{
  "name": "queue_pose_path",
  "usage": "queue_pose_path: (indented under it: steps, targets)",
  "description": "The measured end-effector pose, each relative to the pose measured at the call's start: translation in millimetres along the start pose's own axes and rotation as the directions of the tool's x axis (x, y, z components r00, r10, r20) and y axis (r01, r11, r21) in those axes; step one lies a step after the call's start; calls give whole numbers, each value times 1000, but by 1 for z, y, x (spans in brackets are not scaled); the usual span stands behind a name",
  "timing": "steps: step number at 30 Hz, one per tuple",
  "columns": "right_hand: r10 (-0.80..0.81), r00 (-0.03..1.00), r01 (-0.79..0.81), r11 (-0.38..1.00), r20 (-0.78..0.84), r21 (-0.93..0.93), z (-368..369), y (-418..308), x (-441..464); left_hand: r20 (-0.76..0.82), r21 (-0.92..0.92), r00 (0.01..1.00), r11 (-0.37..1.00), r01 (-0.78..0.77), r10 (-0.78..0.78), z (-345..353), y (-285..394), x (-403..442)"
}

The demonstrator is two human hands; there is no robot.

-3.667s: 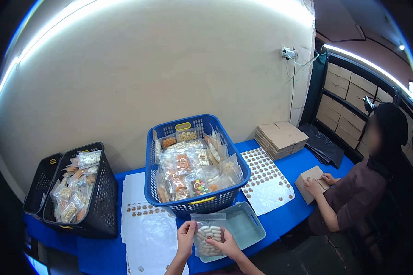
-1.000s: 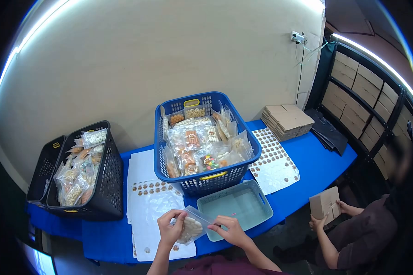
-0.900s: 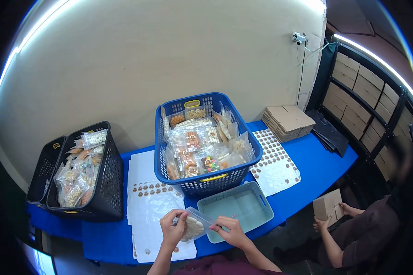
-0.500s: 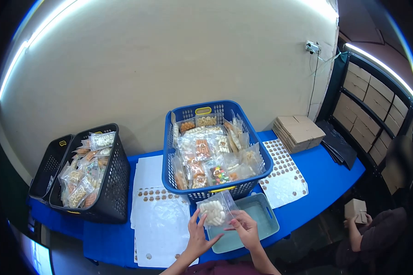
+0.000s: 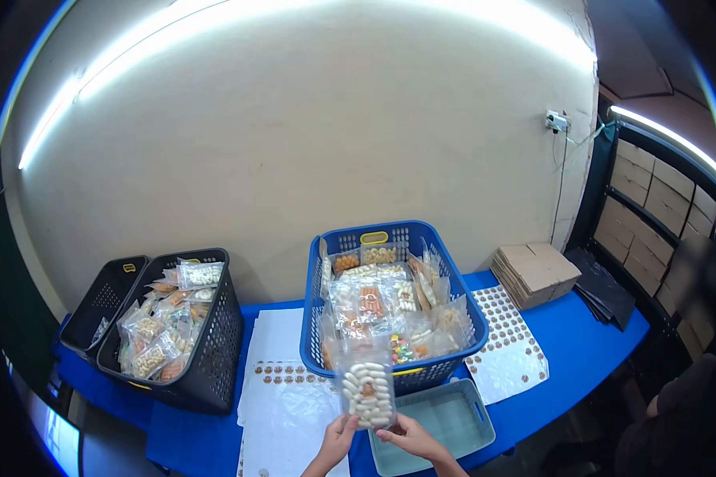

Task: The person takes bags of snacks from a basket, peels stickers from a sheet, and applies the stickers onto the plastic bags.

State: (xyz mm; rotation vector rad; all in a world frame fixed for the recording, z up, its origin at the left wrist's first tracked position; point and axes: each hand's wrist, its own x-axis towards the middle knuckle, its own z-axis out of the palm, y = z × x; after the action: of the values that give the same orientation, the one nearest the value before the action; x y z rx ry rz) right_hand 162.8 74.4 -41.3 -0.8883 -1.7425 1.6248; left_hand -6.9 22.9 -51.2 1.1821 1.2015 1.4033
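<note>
A clear plastic bag of white oblong pieces stands upright before me, a small round brown sticker on its front. My left hand pinches its lower left corner, and my right hand grips the lower right corner. Behind the bag is a blue basket filled with similar bags of orange, white and multicoloured pieces. Below and to the right of the bag sits a grey-green tray. Sticker sheets lie on the table left of my hands.
On the left, a black basket holds more filled bags, beside another black basket. Another sticker sheet, stacked flat cardboard and black plastic sheets lie to the right. A person's dark sleeve shows at lower right.
The bag has been turned upright, its stickered front now showing, and both hands have moved to its lower corners. My view has tilted up. The other person's hands and box have left view.
</note>
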Motion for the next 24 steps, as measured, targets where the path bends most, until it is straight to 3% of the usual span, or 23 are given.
queue_pose_path:
  steps: [2,3,5,6,7,9,10,13,17,20,23,24]
  targets:
    - [-16,996,-1,982,91,187,-7,2,3,54,30,995,996,88,-90,2,-3,-1]
    - [-24,990,-16,959,137,282,-9,-1,4,45,33,999,999,21,-22,3,-3,-1]
    - [-74,997,70,950,2,306,-14,-6,13,26,46,995,994,-100,98,7,5,-1]
    - [-94,993,112,938,-71,329,-17,-12,21,19,-90,991,988,-127,129,8,9,1]
    - [-112,983,157,924,-146,348,-21,-17,29,22,-93,995,991,-94,96,4,11,0]
    - [-166,986,125,621,-26,774,-31,-22,45,32,-107,999,994,-24,28,-6,10,-5]
    - [-243,970,157,571,-16,806,-31,-29,46,30,-49,999,999,18,-16,-11,4,-7]
    - [-201,980,137,663,-1,736,-23,-31,45,-11,60,998,997,55,-54,-20,-2,-17]
    - [20,1000,-13,751,-3,660,-7,18,36,-48,149,996,986,80,-73,-28,-6,-29]
    - [68,998,-60,705,17,707,-5,50,22,-59,279,997,958,68,-54,-36,-5,-34]
    - [122,992,-64,654,-21,754,-8,58,10,-41,291,984,940,178,-173,-45,8,-36]
    - [148,988,-64,644,-42,762,-8,57,8,-91,306,987,940,153,-131,-45,14,-37]
